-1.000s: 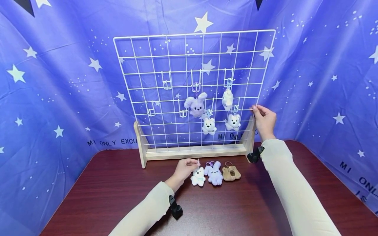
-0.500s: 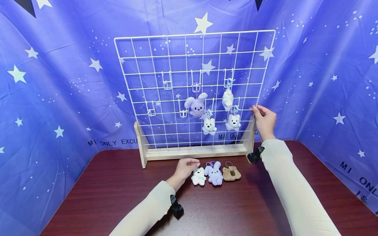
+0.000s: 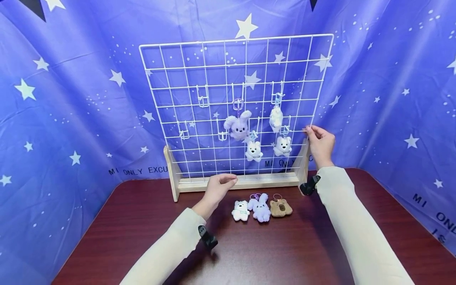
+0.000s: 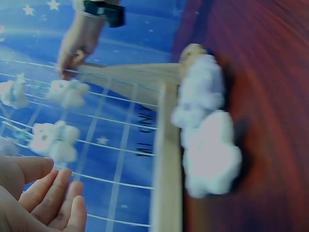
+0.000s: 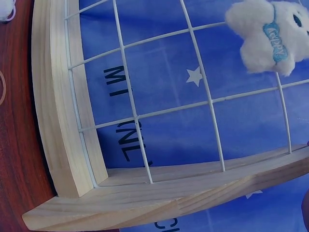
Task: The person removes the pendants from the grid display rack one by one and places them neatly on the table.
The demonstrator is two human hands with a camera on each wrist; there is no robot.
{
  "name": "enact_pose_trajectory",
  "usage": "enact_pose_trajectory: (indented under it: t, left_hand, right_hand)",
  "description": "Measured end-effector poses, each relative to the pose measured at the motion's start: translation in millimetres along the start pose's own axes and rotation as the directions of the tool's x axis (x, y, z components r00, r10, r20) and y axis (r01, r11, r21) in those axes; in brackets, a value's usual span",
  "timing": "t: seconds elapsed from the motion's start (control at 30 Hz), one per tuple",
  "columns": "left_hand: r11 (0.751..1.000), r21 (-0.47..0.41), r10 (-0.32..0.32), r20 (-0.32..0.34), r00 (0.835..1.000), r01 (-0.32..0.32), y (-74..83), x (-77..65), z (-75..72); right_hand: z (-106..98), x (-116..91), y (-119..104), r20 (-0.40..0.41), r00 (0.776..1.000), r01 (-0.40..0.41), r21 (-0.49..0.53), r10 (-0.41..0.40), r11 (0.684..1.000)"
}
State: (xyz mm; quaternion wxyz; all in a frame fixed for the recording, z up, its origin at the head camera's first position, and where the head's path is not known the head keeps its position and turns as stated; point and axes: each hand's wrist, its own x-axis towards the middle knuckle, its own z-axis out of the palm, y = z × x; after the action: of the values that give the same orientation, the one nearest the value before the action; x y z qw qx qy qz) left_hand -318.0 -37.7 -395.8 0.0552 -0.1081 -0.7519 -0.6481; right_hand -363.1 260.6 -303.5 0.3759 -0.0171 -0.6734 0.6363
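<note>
My left hand (image 3: 217, 192) is raised over the table in front of the rack's wooden base, fingers loosely bent; the left wrist view shows nothing between thumb and fingers. Just below and right of it lie a white bear plush keychain (image 3: 240, 211), a purple bunny plush keychain (image 3: 261, 208) and a brown plush keychain (image 3: 281, 208) in a row. My right hand (image 3: 322, 145) pinches the right edge of the white wire grid (image 3: 235, 40). In the right wrist view, a white bear plush (image 5: 263, 36) hangs against the grid, and only a sliver of that hand shows.
On the grid's hooks hang a purple bunny plush (image 3: 239, 128) and several white plushes. A bare hook (image 3: 203, 101) and two others sit on the left half. Wooden feet (image 3: 172, 174) hold the grid upright on the dark red table (image 3: 142, 221). Starry blue cloth (image 3: 71, 99) surrounds it.
My left hand has let go of the white bear plush keychain's ring and lifted up toward the grid's base. The keychain stays lying on the table. My right hand keeps its grip on the grid.
</note>
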Motion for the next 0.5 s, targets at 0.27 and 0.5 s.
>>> enact_pose_trajectory:
  t: [0.27, 0.5]
  left_hand:
    - [0.992, -0.012, 0.121, -0.034, 0.992, -0.122, 49.6, 0.1, -14.7]
    - [0.978, -0.007, 0.206, -0.046, 0.977, -0.207, 94.8, 2.8, -27.5]
  right_hand:
    - [-1, 3, 2, 0.002, 1.000, 0.003, -0.001, -0.003, 1.000]
    - [-2, 3, 2, -0.001, 1.000, -0.007, -0.018, 0.007, 1.000]
